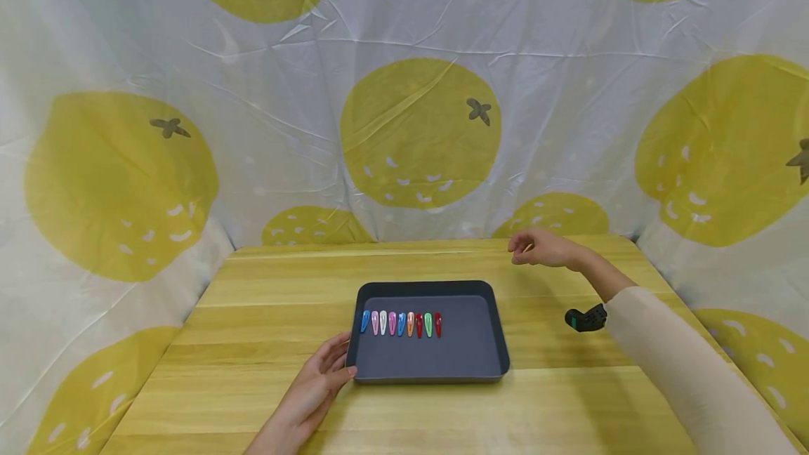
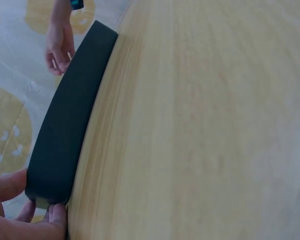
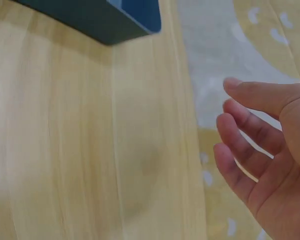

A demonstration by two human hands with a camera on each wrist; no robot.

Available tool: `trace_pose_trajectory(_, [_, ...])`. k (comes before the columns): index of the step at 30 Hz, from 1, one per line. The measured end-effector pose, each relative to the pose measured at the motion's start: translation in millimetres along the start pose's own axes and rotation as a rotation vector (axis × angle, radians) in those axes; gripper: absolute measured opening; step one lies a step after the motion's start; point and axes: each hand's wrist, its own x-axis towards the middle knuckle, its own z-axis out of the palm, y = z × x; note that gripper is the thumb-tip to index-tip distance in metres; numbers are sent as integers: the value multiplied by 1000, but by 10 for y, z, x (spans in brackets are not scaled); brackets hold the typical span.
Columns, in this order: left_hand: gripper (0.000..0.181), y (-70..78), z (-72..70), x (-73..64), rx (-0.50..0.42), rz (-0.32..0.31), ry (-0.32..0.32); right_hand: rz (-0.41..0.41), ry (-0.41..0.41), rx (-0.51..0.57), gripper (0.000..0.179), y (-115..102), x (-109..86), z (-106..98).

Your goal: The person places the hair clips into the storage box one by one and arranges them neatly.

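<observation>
A dark grey rectangular baking tray (image 1: 442, 364) rests on the wooden table. Inside it, several snap hair clips (image 1: 392, 323) stand side by side in one row along the left and middle: blue, pink, white, orange, red and green ones. My left hand (image 1: 314, 388) grips the tray's front left corner; in the left wrist view its thumb (image 2: 10, 184) and fingers pinch the tray wall. Beyond the tray's right side, my right hand (image 1: 545, 248) hovers above the table with nothing in it. Its fingers (image 3: 240, 137) are loosely bent, thumb apart from them.
The wooden table (image 1: 253, 314) reaches back to a hanging cloth (image 1: 556, 125) printed with big yellow fruit, which also covers both sides. A black device (image 1: 588, 318) with a teal band shows beneath my right forearm, beside the beige sleeve (image 1: 676, 364).
</observation>
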Motion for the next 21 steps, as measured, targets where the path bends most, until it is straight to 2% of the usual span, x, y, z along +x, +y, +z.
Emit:
trace_pose_trajectory(11, [72, 15, -13, -2, 1, 0, -3, 81, 142, 65, 25, 368, -201, -223])
trace_pose_trajectory(21, [72, -6, -20, -10, 0, 22, -17, 166, 256, 84, 38, 721, -469, -327])
